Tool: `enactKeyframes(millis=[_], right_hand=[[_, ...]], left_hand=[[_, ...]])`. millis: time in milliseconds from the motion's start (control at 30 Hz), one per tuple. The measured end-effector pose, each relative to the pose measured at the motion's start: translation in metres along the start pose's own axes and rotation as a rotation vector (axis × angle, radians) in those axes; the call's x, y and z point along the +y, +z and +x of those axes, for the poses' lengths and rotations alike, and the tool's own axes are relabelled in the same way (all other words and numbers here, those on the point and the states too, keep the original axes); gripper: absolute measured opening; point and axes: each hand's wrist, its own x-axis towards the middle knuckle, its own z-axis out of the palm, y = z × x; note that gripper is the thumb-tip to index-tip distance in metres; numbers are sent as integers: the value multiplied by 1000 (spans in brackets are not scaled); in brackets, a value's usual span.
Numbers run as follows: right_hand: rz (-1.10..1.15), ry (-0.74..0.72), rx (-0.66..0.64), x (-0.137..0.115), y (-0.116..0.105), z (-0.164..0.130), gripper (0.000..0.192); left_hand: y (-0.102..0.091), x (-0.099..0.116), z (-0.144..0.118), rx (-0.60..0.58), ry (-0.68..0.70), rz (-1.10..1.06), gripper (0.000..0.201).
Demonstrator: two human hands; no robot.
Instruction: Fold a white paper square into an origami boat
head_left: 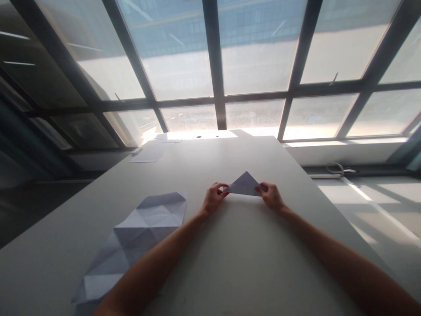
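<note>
My two hands, left hand (214,196) and right hand (271,195), pinch one folded paper triangle (245,185); one creased sheet (134,239) lies left of it on the tabletop (243,259).

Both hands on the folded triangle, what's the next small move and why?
Probably press flat and run a fingertip along the bottom edge. The left hand and right hand pinch the folded paper triangle at its two lower corners, just above the table, so that fold looks ready for creasing.
</note>
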Motion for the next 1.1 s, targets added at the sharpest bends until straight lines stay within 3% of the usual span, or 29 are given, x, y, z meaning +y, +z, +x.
enactKeyframes(millis=[300, 567, 767, 1100], right_hand=[[38, 12, 22, 1, 0, 0, 31], [59, -8, 32, -7, -2, -3, 34], [51, -17, -23, -7, -1, -4, 32], [24, -26, -76, -7, 3, -4, 29]], left_hand=[[2, -1, 2, -47, -115, -230, 48], [1, 2, 2, -11, 33, -79, 29], [4, 7, 0, -135, 3, -57, 31], [3, 19, -2, -245, 2, -145, 34]])
